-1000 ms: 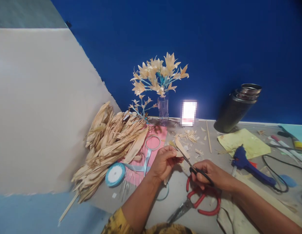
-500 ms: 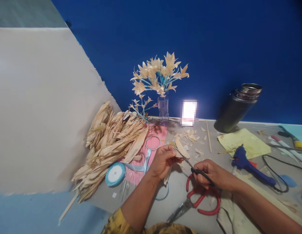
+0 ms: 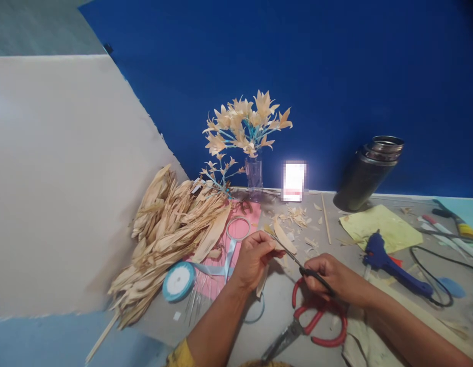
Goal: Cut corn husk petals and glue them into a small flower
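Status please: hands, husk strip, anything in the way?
Left hand pinches husk strip. Right hand holds small black scissors at it. Red scissors lie nearby, not blocking.

You have no writing here that can be read. The small white card (image 3: 293, 181) standing at the back edge of the desk (image 3: 332, 244) is blurred to blocks, and you can tell only a reddish band low on it. Any print on the markers (image 3: 446, 224) at the desk's right edge is too small to make out.
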`<state>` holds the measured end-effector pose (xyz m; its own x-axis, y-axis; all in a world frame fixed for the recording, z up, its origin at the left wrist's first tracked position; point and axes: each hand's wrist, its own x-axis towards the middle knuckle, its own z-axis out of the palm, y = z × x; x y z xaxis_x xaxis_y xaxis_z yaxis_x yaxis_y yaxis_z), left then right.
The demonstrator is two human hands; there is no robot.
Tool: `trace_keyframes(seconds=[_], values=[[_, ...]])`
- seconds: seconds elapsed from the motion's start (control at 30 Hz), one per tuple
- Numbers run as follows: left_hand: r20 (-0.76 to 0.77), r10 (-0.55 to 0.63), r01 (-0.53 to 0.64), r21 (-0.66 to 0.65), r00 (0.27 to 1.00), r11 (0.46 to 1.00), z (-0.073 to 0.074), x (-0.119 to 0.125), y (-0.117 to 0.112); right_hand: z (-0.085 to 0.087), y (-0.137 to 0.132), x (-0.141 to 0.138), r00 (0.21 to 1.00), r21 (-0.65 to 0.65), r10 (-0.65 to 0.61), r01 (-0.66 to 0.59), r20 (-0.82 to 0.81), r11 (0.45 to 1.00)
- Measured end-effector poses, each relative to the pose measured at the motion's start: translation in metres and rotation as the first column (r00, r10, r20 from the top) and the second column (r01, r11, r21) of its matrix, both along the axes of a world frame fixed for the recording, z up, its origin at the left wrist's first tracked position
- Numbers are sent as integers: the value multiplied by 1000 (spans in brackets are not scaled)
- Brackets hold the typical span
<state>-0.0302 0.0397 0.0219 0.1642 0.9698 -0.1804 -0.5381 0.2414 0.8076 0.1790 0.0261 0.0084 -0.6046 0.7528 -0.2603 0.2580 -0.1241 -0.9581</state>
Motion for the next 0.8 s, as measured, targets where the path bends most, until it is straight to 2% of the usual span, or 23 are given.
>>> trace_keyframes(seconds=[0.2, 0.33, 0.47, 0.57, 0.67, 0.73, 0.8], values=[[2, 37, -37, 16, 999, 999, 0, 3, -3, -1, 0, -2, 999, -26, -29, 30, 15, 999], [10, 63, -64, 26, 998, 998, -3, 6, -5, -5, -1, -4, 998, -56, -26, 23, -54, 998], [31, 78, -78, 14, 996, 997, -7, 10, -6, -17, 0, -8, 970, -125, -183, 164, -157, 978], [65, 20, -20, -2, 998, 1000, -10, 11, -8, -21, 2, -10, 926, -152, -305, 276, -224, 949], [62, -62, 64, -23, 996, 998, -11, 12, -11, -17, 3, -10, 875, -142, -386, 359, -292, 922], [33, -108, 109, -29, 994, 994, -10, 12, -12, -13, 2, -8, 874, -119, -385, 367, -296, 923], [6, -128, 129, -29, 992, 991, -9, 12, -12, -10, 2, -6, 904, -99, -317, 301, -286, 948]])
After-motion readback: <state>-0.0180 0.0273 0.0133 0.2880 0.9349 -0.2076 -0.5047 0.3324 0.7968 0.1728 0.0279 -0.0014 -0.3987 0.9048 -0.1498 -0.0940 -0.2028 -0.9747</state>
